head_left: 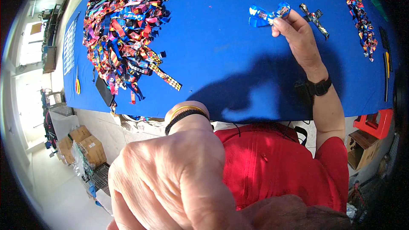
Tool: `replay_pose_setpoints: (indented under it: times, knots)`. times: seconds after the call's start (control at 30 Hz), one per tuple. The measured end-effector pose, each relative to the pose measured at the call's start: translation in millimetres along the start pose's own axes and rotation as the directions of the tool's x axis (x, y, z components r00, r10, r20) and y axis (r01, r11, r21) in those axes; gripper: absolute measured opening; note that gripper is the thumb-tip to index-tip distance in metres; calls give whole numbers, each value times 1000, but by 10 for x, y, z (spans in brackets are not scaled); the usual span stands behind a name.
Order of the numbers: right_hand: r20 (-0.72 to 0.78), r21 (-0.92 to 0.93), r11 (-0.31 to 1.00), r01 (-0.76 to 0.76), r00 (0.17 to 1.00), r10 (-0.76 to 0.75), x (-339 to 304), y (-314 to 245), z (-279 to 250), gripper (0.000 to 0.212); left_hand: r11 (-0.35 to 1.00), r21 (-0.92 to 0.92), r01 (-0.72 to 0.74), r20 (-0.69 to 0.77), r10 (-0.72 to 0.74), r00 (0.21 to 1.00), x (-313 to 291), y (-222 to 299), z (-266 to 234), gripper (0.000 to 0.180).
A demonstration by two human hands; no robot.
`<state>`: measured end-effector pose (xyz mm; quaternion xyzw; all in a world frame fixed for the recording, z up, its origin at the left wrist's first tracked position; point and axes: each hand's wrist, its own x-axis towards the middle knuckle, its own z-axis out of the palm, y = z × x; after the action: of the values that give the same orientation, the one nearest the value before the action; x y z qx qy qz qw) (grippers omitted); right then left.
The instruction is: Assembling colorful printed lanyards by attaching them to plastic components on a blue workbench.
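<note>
My right hand (296, 34) is raised over the far right of the blue-covered table (221, 30). Thumb and fingers pinch a blue patterned ribbon bow (269, 14), its loops and tails spreading to the left. Just right of that hand, a dark patterned ribbon piece (314, 18) lies on the cloth, folded or crossed on itself. My left hand (170, 174) is very close to the camera, its back filling the lower middle. A bracelet and a dark band circle its wrist. Its fingertips are hidden, so I cannot tell whether it grips anything.
Colourful printed ribbons lie in a large pile (123, 34) at the left. A row of small ribbon bows (358, 17) runs along the right side, above a black-and-yellow tool (387, 64). A yellow-handled tool (78, 86) lies far left. Cardboard boxes (91, 147) and a red stool (375, 123) stand below.
</note>
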<state>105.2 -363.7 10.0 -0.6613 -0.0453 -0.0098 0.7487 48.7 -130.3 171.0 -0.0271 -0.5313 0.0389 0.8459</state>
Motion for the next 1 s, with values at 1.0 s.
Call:
replay_pose_setpoints:
  times: [1.0]
  knots:
    - [16, -8, 1000, 2, 1000, -2, -8, -12, 8, 14, 975, 171, -141, 23, 140, 990, -23, 21, 2, 33]
